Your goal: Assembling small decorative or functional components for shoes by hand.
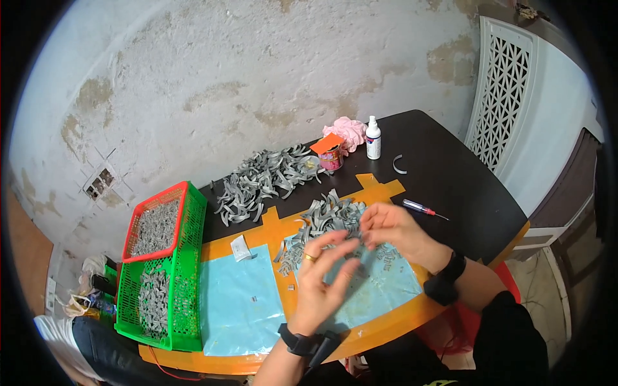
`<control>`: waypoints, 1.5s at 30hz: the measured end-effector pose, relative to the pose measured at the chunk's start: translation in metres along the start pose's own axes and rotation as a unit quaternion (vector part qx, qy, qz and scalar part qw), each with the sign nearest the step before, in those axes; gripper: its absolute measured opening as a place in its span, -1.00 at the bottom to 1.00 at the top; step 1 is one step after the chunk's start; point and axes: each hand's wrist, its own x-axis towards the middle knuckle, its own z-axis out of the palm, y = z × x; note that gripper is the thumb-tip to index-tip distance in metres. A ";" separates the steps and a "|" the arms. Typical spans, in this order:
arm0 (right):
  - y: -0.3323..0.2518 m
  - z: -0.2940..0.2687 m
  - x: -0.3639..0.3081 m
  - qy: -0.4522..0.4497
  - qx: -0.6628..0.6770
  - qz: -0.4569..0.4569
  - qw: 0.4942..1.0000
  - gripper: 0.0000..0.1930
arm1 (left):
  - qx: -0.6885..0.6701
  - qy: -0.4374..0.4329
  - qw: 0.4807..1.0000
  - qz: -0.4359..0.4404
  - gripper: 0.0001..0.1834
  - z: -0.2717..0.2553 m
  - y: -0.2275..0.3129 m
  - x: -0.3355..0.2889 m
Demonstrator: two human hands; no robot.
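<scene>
My left hand (pixel 322 280), with a ring on one finger, is held over the near edge of a heap, its fingers and thumb spread apart. To its right, my right hand (pixel 396 233) has its fingers curled in toward the thumb; what they hold, if anything, is too small and blurred to name. Below and behind both hands lies a heap of curved grey strips (pixel 331 215) and small grey pieces, partly hidden by the hands. It rests on a light blue sheet (pixel 386 296), where several small metal-like pieces (pixel 388 256) are scattered.
Another blue sheet (pixel 241 302) and white paper slip (pixel 241 248) lie left. A green basket (pixel 187 302) and red-rimmed basket (pixel 185 193) hold grey pieces. Farther back are more strips (pixel 264 180), a tin (pixel 331 159), pink cloth (pixel 346 133), white bottle (pixel 373 138) and screwdriver (pixel 418 206).
</scene>
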 end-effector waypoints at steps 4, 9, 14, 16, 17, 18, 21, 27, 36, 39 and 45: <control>-0.003 0.019 -0.006 -0.042 -0.010 0.034 0.998 -0.73 | 0.032 0.035 0.998 -0.033 -0.68 -0.007 -0.014 -0.001; 0.003 0.017 -0.006 -0.053 -0.004 0.049 0.997 -0.73 | 0.106 0.003 0.993 0.049 -0.74 -0.009 -0.015 0.001; 0.002 0.018 -0.008 -0.075 0.010 0.041 0.996 -0.71 | 0.118 0.021 0.993 -0.001 -0.76 -0.009 -0.017 -0.001; 0.004 0.017 -0.007 -0.075 0.010 0.040 0.996 -0.71 | 0.105 0.010 0.994 -0.013 -0.77 -0.008 -0.020 -0.004; 0.004 0.017 -0.007 -0.075 0.009 0.038 0.996 -0.70 | 0.092 -0.001 0.995 -0.024 -0.78 -0.008 -0.020 -0.004; 0.003 0.017 -0.007 -0.075 0.009 0.039 0.996 -0.70 | 0.092 -0.001 0.995 -0.025 -0.78 -0.007 -0.020 -0.004; 0.000 0.019 -0.008 -0.081 0.020 0.050 0.995 -0.69 | 0.063 -0.001 0.998 -0.025 -0.78 -0.006 -0.018 -0.002; 0.008 0.013 -0.007 -0.106 0.049 0.057 0.992 -0.64 | -0.065 -0.025 0.992 -0.106 -0.75 0.001 -0.030 -0.008; 0.004 0.014 -0.009 -0.109 0.067 0.098 0.987 -0.60 | -0.101 -0.032 0.985 -0.133 -0.79 0.002 -0.031 -0.008; 0.003 0.015 -0.009 -0.102 0.056 0.104 0.988 -0.65 | -0.034 -0.029 0.994 -0.096 -0.81 0.001 -0.026 -0.007; 0.003 0.014 -0.008 -0.108 0.055 0.117 0.986 -0.65 | -0.024 -0.028 0.993 -0.110 -0.80 0.002 -0.027 -0.008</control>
